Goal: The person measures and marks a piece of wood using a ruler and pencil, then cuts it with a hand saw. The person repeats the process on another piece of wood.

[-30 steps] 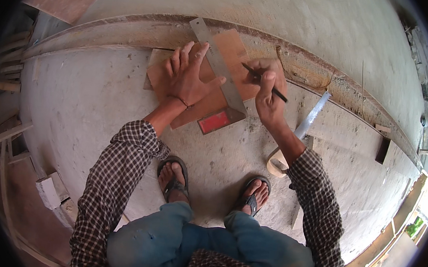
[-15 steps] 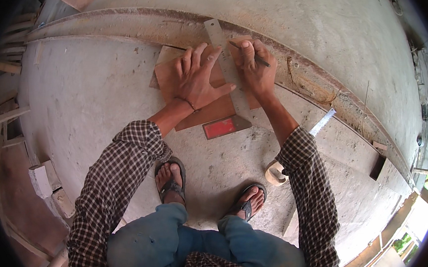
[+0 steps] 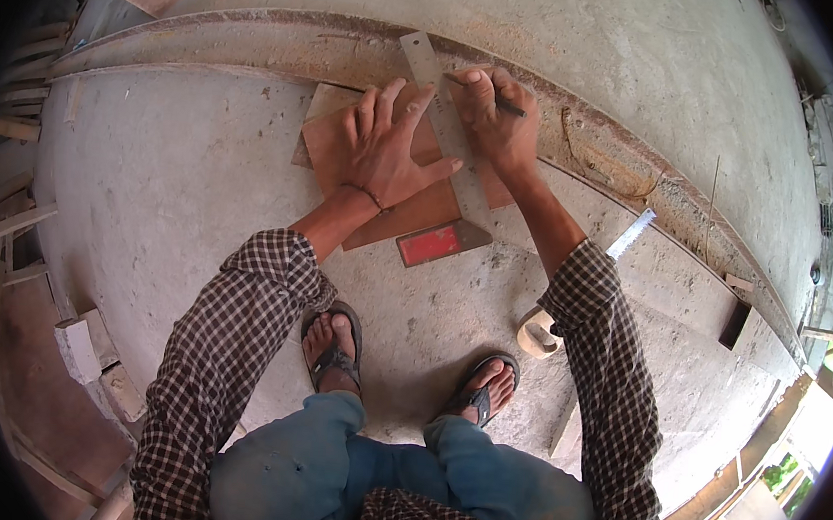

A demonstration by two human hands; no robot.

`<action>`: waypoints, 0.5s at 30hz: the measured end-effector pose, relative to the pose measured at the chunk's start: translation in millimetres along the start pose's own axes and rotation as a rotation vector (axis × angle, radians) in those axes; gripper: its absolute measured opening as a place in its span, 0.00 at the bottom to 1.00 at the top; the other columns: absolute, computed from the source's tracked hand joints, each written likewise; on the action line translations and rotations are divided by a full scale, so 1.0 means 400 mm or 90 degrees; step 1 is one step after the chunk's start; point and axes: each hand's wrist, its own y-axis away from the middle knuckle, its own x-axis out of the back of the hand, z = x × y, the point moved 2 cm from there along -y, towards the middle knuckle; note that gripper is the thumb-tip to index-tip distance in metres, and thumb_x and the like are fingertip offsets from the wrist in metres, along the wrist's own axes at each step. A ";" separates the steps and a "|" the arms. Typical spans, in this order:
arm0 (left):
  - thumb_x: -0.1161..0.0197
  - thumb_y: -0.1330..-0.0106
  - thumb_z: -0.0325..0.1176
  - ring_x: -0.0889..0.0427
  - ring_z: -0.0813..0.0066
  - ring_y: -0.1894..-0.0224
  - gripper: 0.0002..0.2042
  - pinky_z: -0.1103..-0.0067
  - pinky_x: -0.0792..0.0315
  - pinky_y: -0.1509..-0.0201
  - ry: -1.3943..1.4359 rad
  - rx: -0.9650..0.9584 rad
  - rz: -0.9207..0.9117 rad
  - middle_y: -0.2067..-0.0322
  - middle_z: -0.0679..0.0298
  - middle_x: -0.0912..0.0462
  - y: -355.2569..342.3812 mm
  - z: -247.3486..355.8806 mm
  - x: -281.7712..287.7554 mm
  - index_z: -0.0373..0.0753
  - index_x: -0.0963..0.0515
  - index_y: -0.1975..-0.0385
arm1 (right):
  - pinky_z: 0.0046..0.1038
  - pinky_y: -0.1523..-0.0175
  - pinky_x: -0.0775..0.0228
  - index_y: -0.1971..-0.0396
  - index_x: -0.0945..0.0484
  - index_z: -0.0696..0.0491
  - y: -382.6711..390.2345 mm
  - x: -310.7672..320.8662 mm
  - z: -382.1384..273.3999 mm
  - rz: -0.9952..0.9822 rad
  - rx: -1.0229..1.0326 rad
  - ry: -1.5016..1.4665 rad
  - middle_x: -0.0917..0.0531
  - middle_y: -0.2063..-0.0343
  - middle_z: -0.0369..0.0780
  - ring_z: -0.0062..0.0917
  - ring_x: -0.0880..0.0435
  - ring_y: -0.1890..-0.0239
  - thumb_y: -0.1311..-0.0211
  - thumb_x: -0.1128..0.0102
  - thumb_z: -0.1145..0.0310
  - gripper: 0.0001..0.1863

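Observation:
A reddish-brown board (image 3: 405,219) lies on the concrete in front of my feet, over a paler piece of board (image 3: 327,99). Across it rests a try square with a steel blade (image 3: 470,192) and a red-faced stock (image 3: 429,245) at the near edge. My left hand (image 3: 385,152) presses flat on the board, fingers spread, its thumb and fingertips reaching the blade's left edge. In my right hand (image 3: 505,126) a dark pencil (image 3: 510,106) is gripped, its tip beside the blade's right edge near the far end of the board.
A handsaw (image 3: 631,233), partly behind my right forearm, lies on the slab. Near my right foot sits a tan ring-shaped piece (image 3: 536,333). A raised, rough ledge (image 3: 599,142) curves behind the board. Wooden strips (image 3: 13,222) stand at the left.
The pencil and my right hand have shifted slightly up and left along the blade. My left hand stays pressed on the board.

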 end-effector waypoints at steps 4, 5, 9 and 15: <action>0.28 0.46 0.68 0.51 0.42 0.25 0.51 0.46 0.59 0.25 0.005 -0.004 0.009 0.26 0.51 0.44 0.004 -0.004 0.001 0.51 0.39 0.24 | 0.39 0.64 0.22 0.65 0.15 0.57 0.005 0.003 -0.008 0.013 0.012 0.007 0.14 0.73 0.51 0.49 0.12 0.67 0.24 0.45 0.46 0.27; 0.29 0.45 0.68 0.51 0.41 0.25 0.51 0.46 0.59 0.25 0.004 -0.003 0.008 0.26 0.51 0.45 0.004 -0.006 0.002 0.53 0.40 0.23 | 0.40 0.65 0.22 0.66 0.15 0.57 0.009 0.014 -0.017 0.015 0.018 0.033 0.15 0.74 0.51 0.49 0.13 0.69 0.24 0.45 0.46 0.27; 0.30 0.44 0.70 0.52 0.41 0.25 0.51 0.45 0.59 0.25 -0.001 -0.002 0.007 0.26 0.52 0.46 0.004 -0.009 -0.001 0.55 0.41 0.22 | 0.41 0.68 0.25 0.69 0.16 0.58 0.038 0.042 -0.017 0.012 0.033 0.122 0.17 0.77 0.51 0.51 0.15 0.73 0.24 0.43 0.48 0.26; 0.29 0.45 0.69 0.51 0.41 0.25 0.51 0.45 0.59 0.25 -0.002 0.004 0.013 0.25 0.53 0.46 0.004 -0.007 -0.004 0.58 0.41 0.22 | 0.40 0.70 0.27 0.71 0.16 0.57 0.107 0.077 -0.028 0.010 0.031 0.091 0.19 0.81 0.50 0.49 0.17 0.76 0.25 0.41 0.49 0.25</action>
